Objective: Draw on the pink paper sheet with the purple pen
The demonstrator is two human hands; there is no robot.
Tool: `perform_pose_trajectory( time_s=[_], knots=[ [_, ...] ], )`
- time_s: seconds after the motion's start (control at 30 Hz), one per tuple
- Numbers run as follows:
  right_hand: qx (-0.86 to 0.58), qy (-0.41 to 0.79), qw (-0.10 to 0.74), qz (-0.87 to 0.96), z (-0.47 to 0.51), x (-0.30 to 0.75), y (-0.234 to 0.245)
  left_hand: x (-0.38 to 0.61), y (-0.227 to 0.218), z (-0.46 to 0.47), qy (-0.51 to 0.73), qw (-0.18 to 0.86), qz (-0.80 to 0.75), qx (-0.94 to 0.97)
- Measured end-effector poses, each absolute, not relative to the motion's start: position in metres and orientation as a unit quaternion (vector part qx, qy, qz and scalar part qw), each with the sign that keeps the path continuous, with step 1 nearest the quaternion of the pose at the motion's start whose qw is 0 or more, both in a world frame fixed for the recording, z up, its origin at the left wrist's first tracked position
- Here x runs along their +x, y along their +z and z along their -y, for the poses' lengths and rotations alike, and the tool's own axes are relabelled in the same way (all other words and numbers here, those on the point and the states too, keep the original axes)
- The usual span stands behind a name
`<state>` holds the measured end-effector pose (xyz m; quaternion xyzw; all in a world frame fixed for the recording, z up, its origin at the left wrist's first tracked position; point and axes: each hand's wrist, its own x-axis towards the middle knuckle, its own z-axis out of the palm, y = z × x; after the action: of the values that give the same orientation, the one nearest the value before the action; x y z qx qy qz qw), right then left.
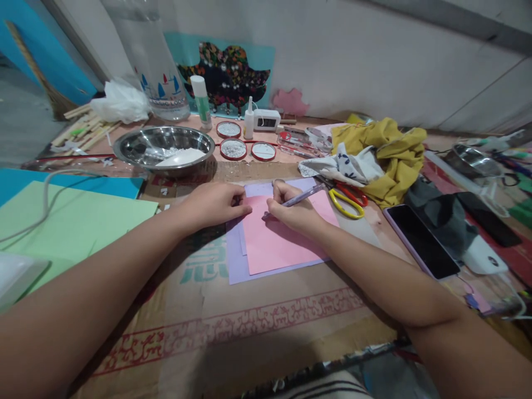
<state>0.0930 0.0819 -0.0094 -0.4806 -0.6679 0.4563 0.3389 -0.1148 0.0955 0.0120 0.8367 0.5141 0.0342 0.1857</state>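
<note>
My right hand (293, 208) is closed around a slim purple pen (303, 196), its tip down on a sheet of pink paper (282, 249). The pink sheet lies over light purple paper (238, 266), which shows along its left, top and bottom edges. My left hand (214, 206) rests at the pink sheet's left edge, fingers curled and thumb on the paper; its fingertips are partly hidden. Just right of my right hand lie scissors with yellow and red handles (347, 204). Cardboard (266, 310) with printed patterns lies beneath the papers.
A steel bowl (164, 147) stands behind my left hand, beside red-rimmed dishes of white beads (233, 149). Behind stand a glue stick (201, 102) and a large bottle (160, 72). Green paper (75, 221) lies left; yellow cloth (394, 160) and a phone (421, 241) lie right.
</note>
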Motion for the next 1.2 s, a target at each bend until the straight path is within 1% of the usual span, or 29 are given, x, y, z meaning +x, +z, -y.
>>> perform_pose_trajectory(
  time_s=[0.27,0.33,0.43,0.6,0.63,0.73,0.8,0.93,1.2],
  knots=[
    [-0.483,0.457,0.339,0.665,-0.0812,0.0937,-0.0066,-0.1150,0.0127,-0.0957,0.031,0.187,-0.516,0.836],
    [-0.484,0.464,0.351,0.654,-0.0813,0.0947,-0.0078,-0.1145,0.0127,-0.0959,0.031,0.186,-0.516,0.835],
    [-0.460,0.501,0.373,0.631,-0.0797,0.0953,-0.0092,-0.1146,0.0120,-0.0961,0.032,0.186,-0.513,0.837],
    [-0.409,0.595,0.353,0.596,-0.0764,0.0929,-0.0113,-0.1155,0.0107,-0.0960,0.034,0.177,-0.507,0.843],
    [-0.414,0.586,0.355,0.599,-0.0766,0.0927,-0.0119,-0.1155,0.0108,-0.0959,0.035,0.176,-0.506,0.843],
    [-0.450,0.487,0.359,0.656,-0.0784,0.0929,-0.0127,-0.1155,0.0113,-0.0956,0.034,0.172,-0.508,0.843],
    [-0.463,0.453,0.351,0.676,-0.0793,0.0931,-0.0121,-0.1155,0.0115,-0.0956,0.033,0.171,-0.508,0.843],
    [-0.467,0.470,0.341,0.667,-0.0789,0.0919,-0.0097,-0.1159,0.0113,-0.0957,0.035,0.168,-0.504,0.846],
    [-0.460,0.449,0.334,0.689,-0.0788,0.0922,-0.0114,-0.1160,0.0112,-0.0962,0.035,0.169,-0.502,0.848]
  ],
)
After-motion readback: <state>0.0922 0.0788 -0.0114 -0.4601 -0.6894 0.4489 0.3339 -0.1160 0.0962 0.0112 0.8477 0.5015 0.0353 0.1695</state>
